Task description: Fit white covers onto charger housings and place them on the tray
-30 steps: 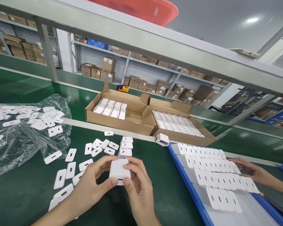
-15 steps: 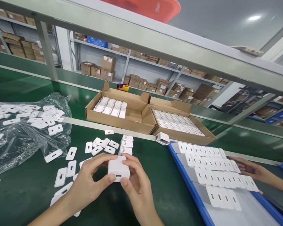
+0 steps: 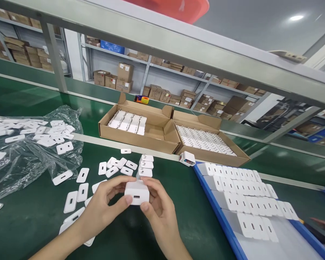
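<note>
Both my hands hold one white charger body [image 3: 137,194] just above the green table, its slotted end face turned toward me. My left hand [image 3: 104,207] pinches its left side with thumb and fingers. My right hand [image 3: 157,206] grips its right side, thumb pressed under the front face. Right behind it, three more white charger bodies [image 3: 145,165] stand in a short row. Loose white slotted cover plates [image 3: 81,187] lie scattered to the left.
A clear plastic bag [image 3: 29,151] of cover plates lies at the left. Two open cardboard boxes [image 3: 162,133] of white parts sit behind. A blue tray [image 3: 213,206] with rows of finished chargers is at the right. Another person's fingertips [image 3: 323,224] show at the far right edge.
The charger body has tipped so its slotted face points toward me. The other person's hand has drawn back from the tray toward the right edge.
</note>
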`<action>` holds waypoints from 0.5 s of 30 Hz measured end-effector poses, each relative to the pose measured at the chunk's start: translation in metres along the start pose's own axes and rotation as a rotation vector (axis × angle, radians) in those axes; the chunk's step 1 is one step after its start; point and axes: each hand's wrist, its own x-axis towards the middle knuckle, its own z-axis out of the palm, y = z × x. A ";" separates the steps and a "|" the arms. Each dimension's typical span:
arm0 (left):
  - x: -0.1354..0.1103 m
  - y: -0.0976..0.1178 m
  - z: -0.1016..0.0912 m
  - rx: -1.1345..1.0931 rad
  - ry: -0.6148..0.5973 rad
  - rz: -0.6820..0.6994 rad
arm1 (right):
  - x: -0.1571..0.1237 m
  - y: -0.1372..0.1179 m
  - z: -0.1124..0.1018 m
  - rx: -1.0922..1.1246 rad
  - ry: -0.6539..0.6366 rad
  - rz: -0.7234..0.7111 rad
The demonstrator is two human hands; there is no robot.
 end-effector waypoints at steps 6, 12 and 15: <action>0.011 -0.003 -0.010 -0.118 0.143 -0.091 | 0.010 0.018 -0.016 -0.899 -0.058 0.134; 0.020 -0.011 -0.018 -0.391 0.139 -0.248 | 0.004 0.053 0.001 -1.387 -0.167 -0.039; 0.022 -0.010 -0.019 -0.438 0.137 -0.272 | 0.007 0.052 0.001 -1.331 -0.157 -0.021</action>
